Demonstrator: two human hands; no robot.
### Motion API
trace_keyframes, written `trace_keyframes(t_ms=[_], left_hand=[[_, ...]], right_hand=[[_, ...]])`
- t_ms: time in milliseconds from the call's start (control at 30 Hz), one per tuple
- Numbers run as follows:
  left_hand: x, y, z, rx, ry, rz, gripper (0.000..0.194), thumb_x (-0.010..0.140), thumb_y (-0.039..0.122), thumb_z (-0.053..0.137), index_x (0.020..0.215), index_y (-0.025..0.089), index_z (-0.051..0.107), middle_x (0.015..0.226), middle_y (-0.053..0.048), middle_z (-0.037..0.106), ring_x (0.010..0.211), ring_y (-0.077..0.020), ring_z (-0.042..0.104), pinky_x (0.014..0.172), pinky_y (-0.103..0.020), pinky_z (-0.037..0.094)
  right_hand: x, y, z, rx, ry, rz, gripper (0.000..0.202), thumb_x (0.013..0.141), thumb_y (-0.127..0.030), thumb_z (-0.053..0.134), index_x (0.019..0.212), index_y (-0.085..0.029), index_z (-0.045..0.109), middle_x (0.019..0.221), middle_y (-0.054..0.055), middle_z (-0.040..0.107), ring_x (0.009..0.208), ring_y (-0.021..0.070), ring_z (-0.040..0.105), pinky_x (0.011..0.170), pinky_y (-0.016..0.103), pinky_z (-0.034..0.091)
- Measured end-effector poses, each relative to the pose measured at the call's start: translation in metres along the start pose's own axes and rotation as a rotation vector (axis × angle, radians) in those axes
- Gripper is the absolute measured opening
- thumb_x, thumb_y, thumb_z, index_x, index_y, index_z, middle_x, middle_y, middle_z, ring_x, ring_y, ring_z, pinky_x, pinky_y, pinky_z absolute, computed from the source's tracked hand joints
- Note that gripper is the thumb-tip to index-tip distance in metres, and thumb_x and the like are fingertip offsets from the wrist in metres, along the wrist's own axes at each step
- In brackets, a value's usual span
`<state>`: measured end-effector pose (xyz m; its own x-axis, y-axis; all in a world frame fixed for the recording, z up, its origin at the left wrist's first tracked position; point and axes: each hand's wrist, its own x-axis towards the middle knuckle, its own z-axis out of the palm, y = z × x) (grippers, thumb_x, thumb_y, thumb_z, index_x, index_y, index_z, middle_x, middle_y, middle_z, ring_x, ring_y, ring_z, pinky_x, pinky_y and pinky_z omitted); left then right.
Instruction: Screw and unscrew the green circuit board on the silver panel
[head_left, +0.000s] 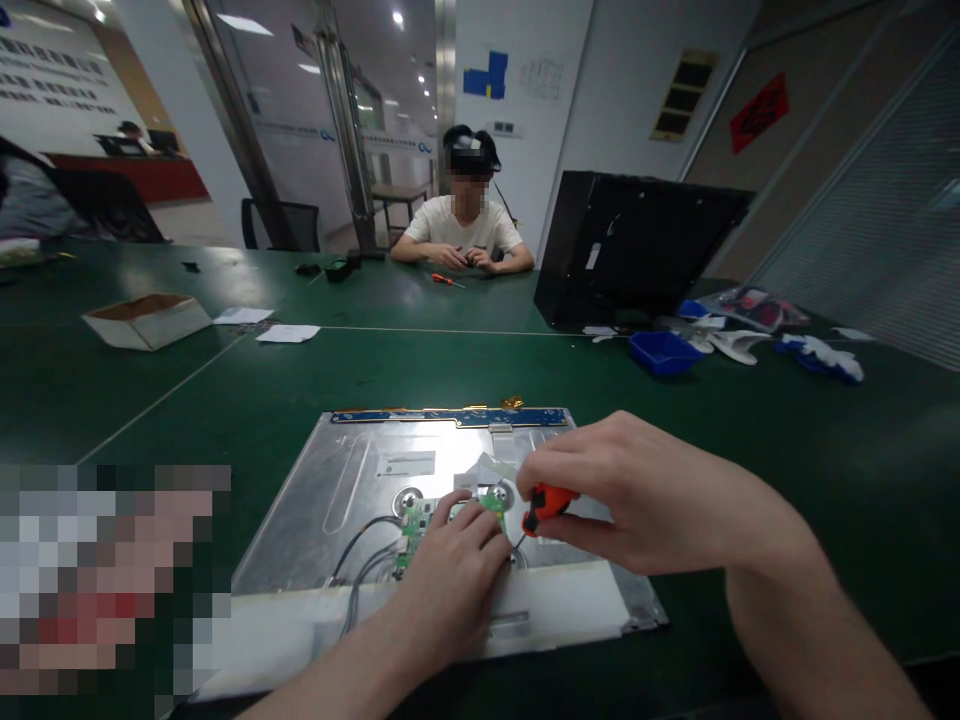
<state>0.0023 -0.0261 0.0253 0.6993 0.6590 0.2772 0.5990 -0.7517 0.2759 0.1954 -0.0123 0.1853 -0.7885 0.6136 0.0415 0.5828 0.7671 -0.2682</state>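
A flat metal-backed display panel (300, 545) lies on the green table in front of me. On its middle sits a small green circuit board (416, 517), with black and grey cables (364, 570) running off its left side. My left hand (465, 560) rests over the board, its fingers laid across it and hiding much of it. In my right hand (637, 490) is a screwdriver (551, 503) with an orange and black handle, gripped between thumb and fingers. Its shaft points down at the board's right edge, and the tip is hard to make out beside my left fingers.
Beyond the panel's blue strip board (405, 418) are a blue tray (664, 352) and a large black monitor (630, 250) on the right. A white box (150, 322) and paper sheets (289, 333) lie left. Opposite sits a person (469, 215), near another screwdriver (448, 281).
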Motion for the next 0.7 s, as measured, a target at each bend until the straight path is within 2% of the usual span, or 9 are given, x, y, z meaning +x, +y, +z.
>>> trace_keyframes(t_ms=[167,400,567,700], left_hand=[[0.000,0.001,0.001,0.009,0.016,-0.003,0.012,0.085,0.018,0.055,0.094,0.021,0.062,0.099,-0.004,0.065,0.101,-0.0229,0.055,0.104,-0.044,0.028],[0.000,0.003,0.003,0.038,0.006,-0.033,0.014,0.086,0.021,0.058,0.099,0.022,0.064,0.099,-0.004,0.066,0.101,-0.0233,0.055,0.105,-0.044,0.027],[-0.001,0.003,0.006,0.051,0.015,-0.041,0.020,0.085,0.019,0.060,0.104,0.023,0.063,0.101,-0.004,0.066,0.101,-0.0233,0.056,0.105,-0.044,0.027],[-0.003,0.001,0.012,0.053,0.042,-0.031,0.016,0.086,0.021,0.060,0.102,0.022,0.064,0.103,-0.005,0.067,0.101,-0.0237,0.055,0.104,-0.044,0.027]], right_hand=[[0.001,-0.001,0.000,-0.011,-0.060,-0.021,0.004,0.086,-0.017,0.056,0.087,-0.020,0.055,0.081,-0.002,0.063,0.070,0.0103,0.053,0.060,0.024,0.032],[0.000,0.000,0.000,0.023,-0.083,-0.045,0.003,0.086,-0.018,0.057,0.088,-0.020,0.055,0.083,-0.003,0.064,0.070,0.0096,0.053,0.059,0.023,0.032],[0.004,-0.001,0.004,-0.040,-0.095,-0.054,0.004,0.087,-0.018,0.055,0.085,-0.020,0.052,0.080,-0.003,0.062,0.067,0.0103,0.051,0.057,0.023,0.031],[0.007,0.000,0.006,-0.060,-0.090,-0.060,0.004,0.087,-0.019,0.054,0.085,-0.021,0.051,0.080,-0.003,0.062,0.067,0.0106,0.050,0.057,0.024,0.031]])
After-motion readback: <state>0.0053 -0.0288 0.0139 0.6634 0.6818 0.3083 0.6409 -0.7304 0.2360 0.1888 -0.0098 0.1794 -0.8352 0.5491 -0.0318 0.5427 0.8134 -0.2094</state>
